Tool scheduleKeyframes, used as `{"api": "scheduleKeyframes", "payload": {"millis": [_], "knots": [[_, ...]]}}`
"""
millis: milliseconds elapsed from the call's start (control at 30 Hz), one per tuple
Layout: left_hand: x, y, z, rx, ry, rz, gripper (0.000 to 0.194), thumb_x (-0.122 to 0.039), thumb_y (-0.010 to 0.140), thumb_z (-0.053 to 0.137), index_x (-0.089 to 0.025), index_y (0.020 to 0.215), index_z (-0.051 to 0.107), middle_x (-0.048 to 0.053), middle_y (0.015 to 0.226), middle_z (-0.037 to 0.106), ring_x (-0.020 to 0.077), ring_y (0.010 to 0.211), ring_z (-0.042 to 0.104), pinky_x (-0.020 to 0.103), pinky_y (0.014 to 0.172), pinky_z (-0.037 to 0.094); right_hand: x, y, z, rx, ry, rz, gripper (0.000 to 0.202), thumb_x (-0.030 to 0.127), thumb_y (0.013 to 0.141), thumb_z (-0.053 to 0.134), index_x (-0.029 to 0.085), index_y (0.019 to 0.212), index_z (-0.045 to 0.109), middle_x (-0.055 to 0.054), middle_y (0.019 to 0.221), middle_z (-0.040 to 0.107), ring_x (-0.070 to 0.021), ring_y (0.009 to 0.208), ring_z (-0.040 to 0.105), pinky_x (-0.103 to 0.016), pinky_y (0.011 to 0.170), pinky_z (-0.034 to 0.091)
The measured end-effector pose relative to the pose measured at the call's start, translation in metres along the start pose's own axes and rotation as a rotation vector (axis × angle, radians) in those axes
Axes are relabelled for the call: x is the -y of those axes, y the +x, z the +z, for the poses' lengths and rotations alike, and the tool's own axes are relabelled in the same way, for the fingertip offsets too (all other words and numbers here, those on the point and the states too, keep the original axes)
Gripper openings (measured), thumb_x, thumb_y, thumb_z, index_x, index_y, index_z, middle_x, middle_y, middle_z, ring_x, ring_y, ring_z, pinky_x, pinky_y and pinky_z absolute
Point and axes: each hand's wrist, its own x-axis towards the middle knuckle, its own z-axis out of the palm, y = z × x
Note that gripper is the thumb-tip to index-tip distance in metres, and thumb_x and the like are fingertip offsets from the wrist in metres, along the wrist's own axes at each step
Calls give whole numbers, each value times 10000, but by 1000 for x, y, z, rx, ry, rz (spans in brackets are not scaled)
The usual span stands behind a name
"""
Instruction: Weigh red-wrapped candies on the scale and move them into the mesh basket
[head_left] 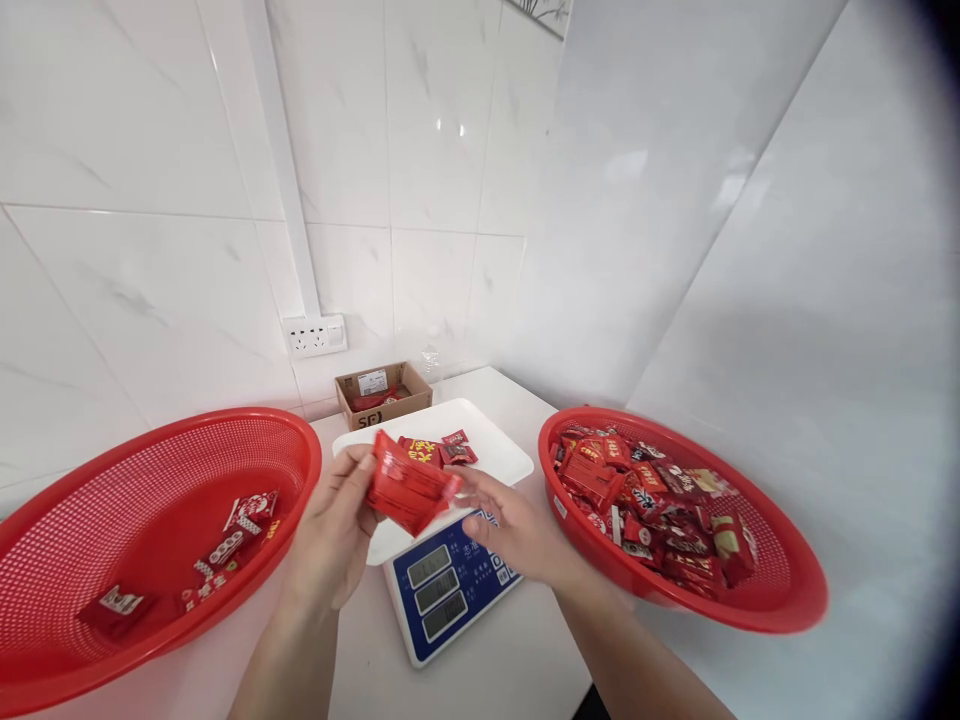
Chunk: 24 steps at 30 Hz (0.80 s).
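Observation:
A shiny red snack packet (409,487) with dark print is pinched by its left end in my left hand (330,530), tilted above the scale's pan. My right hand (514,525) is at the packet's right corner, thumb and fingers apart; whether a fingertip touches it I cannot tell. Below is a digital scale (442,590) with a blue panel and three displays, their digits too faint to read. On its white pan (491,440) lie a red packet with yellow characters (421,450) and a few small red packets (457,453), partly hidden behind the held one.
On the left stands a red plastic basket (150,430) with several packets inside. A fuller red basket (795,605) of mixed snack packets is on the right. Behind the scale are a small cardboard box (403,403), a wall socket (315,336) and tiled walls.

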Motion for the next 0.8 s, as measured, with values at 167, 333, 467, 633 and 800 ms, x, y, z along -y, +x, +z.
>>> {"api": "scheduleKeyframes", "payload": {"millis": [167,333,467,633,800], "knots": [[14,-13,16,431,649,-29,226,-390,919,460,-206,862,577,-7,776,590,136,717,513,239,667,437,9,-28,10,117,104,94,529,598,785,617,184,1114,601,-61,1043,645,-220,952,596,-339,848,466],[20,-17,22,587,994,-29,138,-356,867,518,-230,876,575,2,855,619,167,753,538,264,658,402,-4,-47,16,49,-33,247,379,544,885,487,186,857,607,-1,754,572,-152,689,496,-260,633,410],[24,-16,22,584,1100,21,98,-256,834,521,-229,800,608,11,848,640,177,777,562,264,666,403,-9,-63,15,53,-8,267,416,585,858,503,183,782,580,7,714,528,-140,654,452,-261,626,385],[30,-20,28,616,1114,59,179,-214,868,460,-223,754,597,-3,767,655,156,718,573,246,635,398,-9,-74,10,100,126,283,512,671,813,497,171,728,559,5,646,502,-133,598,451,-259,578,374],[35,-15,27,530,1125,105,176,-296,910,449,-229,828,589,11,830,661,168,763,591,267,680,439,-24,-88,7,53,176,310,516,672,797,521,160,777,584,-5,669,516,-135,600,464,-262,588,395]]}}
